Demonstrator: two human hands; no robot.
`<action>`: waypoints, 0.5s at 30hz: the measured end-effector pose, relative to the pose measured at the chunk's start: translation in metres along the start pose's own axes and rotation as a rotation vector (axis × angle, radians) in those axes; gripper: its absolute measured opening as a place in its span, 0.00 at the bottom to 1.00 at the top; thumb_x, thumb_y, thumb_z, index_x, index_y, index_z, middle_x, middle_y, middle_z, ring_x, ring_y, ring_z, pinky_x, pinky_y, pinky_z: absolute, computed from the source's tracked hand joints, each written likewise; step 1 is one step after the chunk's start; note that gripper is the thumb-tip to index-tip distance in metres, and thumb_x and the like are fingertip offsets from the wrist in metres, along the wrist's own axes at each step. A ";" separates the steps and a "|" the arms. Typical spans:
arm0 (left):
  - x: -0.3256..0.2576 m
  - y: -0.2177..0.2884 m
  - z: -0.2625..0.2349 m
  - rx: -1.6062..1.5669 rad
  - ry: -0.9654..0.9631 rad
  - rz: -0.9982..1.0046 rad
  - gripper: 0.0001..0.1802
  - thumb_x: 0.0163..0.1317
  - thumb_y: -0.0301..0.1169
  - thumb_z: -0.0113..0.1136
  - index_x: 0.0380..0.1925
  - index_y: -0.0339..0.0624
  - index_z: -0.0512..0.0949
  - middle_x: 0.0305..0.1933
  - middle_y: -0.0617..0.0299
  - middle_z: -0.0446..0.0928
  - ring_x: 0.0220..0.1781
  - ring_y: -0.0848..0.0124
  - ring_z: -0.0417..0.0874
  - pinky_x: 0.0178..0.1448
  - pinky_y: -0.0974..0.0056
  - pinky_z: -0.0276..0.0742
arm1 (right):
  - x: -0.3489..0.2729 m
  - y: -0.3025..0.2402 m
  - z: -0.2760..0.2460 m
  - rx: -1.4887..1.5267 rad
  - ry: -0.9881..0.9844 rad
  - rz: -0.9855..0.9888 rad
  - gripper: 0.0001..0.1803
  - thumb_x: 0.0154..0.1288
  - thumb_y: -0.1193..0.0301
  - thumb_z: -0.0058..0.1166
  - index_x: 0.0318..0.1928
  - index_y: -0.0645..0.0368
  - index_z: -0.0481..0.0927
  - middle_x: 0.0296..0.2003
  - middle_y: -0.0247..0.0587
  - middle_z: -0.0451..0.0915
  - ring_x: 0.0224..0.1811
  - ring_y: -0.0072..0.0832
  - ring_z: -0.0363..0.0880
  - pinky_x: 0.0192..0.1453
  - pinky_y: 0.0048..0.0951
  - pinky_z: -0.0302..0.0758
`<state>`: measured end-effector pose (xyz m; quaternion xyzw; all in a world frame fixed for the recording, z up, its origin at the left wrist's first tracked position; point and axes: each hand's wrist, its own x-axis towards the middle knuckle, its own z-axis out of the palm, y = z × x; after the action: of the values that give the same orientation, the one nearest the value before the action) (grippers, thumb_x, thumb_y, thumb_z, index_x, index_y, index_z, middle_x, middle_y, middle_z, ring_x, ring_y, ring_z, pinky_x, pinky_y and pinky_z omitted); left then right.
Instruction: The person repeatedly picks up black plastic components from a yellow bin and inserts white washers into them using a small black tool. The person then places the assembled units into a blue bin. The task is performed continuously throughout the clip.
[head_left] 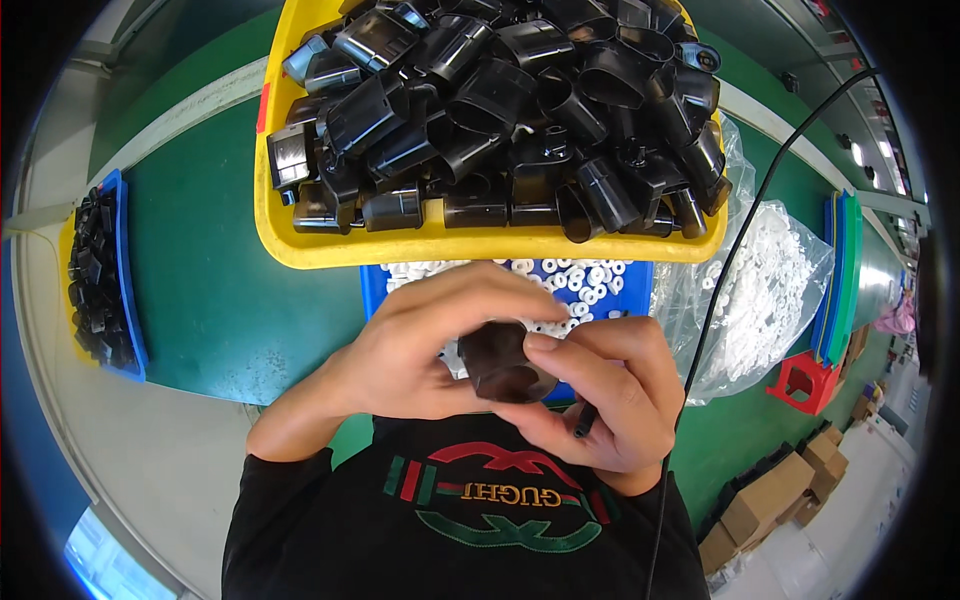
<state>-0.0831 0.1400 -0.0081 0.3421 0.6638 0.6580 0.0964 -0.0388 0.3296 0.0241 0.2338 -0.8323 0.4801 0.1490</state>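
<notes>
Close in front of my chest, both hands hold one hollow black plastic housing (497, 357). My left hand (420, 340) curves around it from the left, thumb below and fingers above. The thumb and fingers of my right hand (615, 395) press on its right side. A short black rod-like piece (585, 420) pokes out from the right palm; what it belongs to is hidden. Just beyond the hands lies a blue tray (640, 290) with small white rings (590, 285), partly covered by my fingers.
A yellow bin (480, 245) heaped with black housings stands beyond the blue tray. Right of it lies a clear bag (765, 290) of white rings. A black cable (745, 225) hangs down the right side. Another blue bin (130, 280) of black parts sits far left; a red stool (803, 382) stands right.
</notes>
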 end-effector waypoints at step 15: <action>-0.009 -0.005 0.005 0.071 0.034 -0.074 0.19 0.44 0.17 0.74 0.35 0.38 0.77 0.29 0.58 0.80 0.28 0.69 0.81 0.30 0.70 0.74 | 0.040 -0.018 -0.019 1.133 0.183 -0.110 0.13 0.62 0.81 0.56 0.23 0.53 0.71 0.16 0.37 0.74 0.12 0.22 0.70 0.14 0.19 0.61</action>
<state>-0.0754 0.1392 -0.0161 0.3093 0.7006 0.6357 0.0972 -0.0624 0.3285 0.0657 0.2774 -0.4157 0.8607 0.0967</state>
